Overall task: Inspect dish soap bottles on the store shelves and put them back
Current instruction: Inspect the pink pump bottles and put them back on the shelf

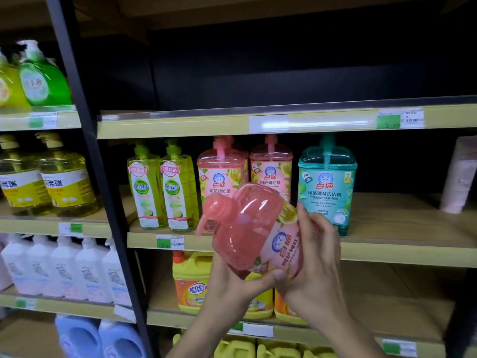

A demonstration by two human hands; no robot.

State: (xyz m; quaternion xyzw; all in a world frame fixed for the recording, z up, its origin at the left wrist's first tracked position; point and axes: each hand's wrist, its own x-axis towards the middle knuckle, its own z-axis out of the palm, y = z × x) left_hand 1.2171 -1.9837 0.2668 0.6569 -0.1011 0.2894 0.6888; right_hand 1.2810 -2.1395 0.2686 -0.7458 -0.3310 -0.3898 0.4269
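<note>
Bottle in hand: you hold a pink soap bottle off the shelf, tipped over with its pump head toward 9 o'clock, in front of the middle shelf.
Left hand: your left hand cups the bottle from beneath at 6 o'clock, fingers curled round its lower side.
Right hand: your right hand wraps the label end at 3 o'clock, fingers bent onto it.
Progress: this bottle is mid-inspection, by my reading; returning it is left.
Return spot: likely by the two pink bottles at 12 o'clock, left of the teal bottle.
Not yet handled, apparently: green-yellow bottles at 10 o'clock.
</note>
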